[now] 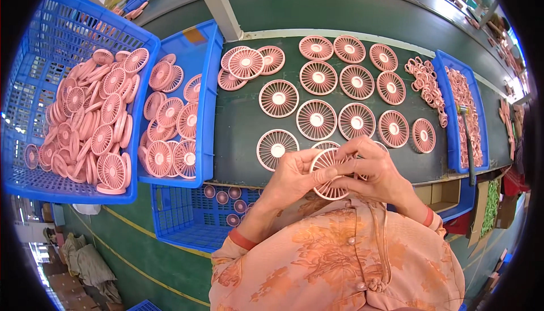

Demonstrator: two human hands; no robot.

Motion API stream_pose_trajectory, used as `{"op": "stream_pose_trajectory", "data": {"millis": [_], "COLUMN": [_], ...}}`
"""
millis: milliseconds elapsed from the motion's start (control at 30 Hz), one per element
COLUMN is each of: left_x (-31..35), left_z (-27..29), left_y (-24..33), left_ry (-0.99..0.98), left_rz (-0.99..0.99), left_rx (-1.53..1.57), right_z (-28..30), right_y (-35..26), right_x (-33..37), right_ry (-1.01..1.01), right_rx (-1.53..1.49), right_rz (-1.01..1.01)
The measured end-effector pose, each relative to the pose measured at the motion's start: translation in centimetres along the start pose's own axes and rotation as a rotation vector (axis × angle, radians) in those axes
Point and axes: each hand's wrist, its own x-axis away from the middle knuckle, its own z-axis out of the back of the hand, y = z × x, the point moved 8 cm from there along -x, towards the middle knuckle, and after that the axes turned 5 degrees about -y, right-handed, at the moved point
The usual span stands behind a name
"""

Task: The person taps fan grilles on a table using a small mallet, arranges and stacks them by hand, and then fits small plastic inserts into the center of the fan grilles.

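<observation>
In front of my chest, a round pink fan grille (330,191) with slender spokes is held tilted between both hands. My left hand (294,174) grips its left rim, thumb and fingers pinched on it. My right hand (381,174) closes on the other side, its fingers curled over the face and centre, partly hiding it. Whether a smaller part is between the right fingers, I cannot tell. Beyond my hands, rows of similar grilles (315,119) lie flat on the dark green worktable (241,127). Some near my fingers are partly covered.
To the left stand a deep blue crate (51,19) heaped with grilles and a shallower blue bin (211,84) holding more. On the right, small pink rings (426,81) lie beside a blue bin (443,64) of rings with a long-handled tool (468,141) across it. Below, another crate (164,220).
</observation>
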Motion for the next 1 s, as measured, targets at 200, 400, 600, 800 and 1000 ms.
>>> {"op": "stream_pose_trajectory", "data": {"millis": [200,400,600,800,1000], "left_x": [0.6,0.9,1.4,1.5,1.2], "left_z": [-0.6,-0.7,-1.0,-0.9,-0.5], "left_y": [-0.3,0.2,0.2,0.3,0.5], "left_ry": [0.002,-0.008,-0.003,-0.012,0.065], "left_rz": [-0.022,-0.167,-0.159,-0.15,-0.2], "left_rx": [0.089,-0.039,-0.127,-0.293,-0.205], "right_z": [-1.5,-4.7,-4.4,-4.4,-4.9], "right_y": [2.4,3.7,3.0,3.2,4.0], "right_x": [0.4,2.8,2.6,2.6,1.7], "right_ry": [0.11,-0.026,-0.06,-0.043,-0.01], "right_rx": [-0.718,-1.048,-1.069,-1.067,-1.217], "right_rz": [-0.246,-0.665,-0.651,-0.665,-0.72]}}
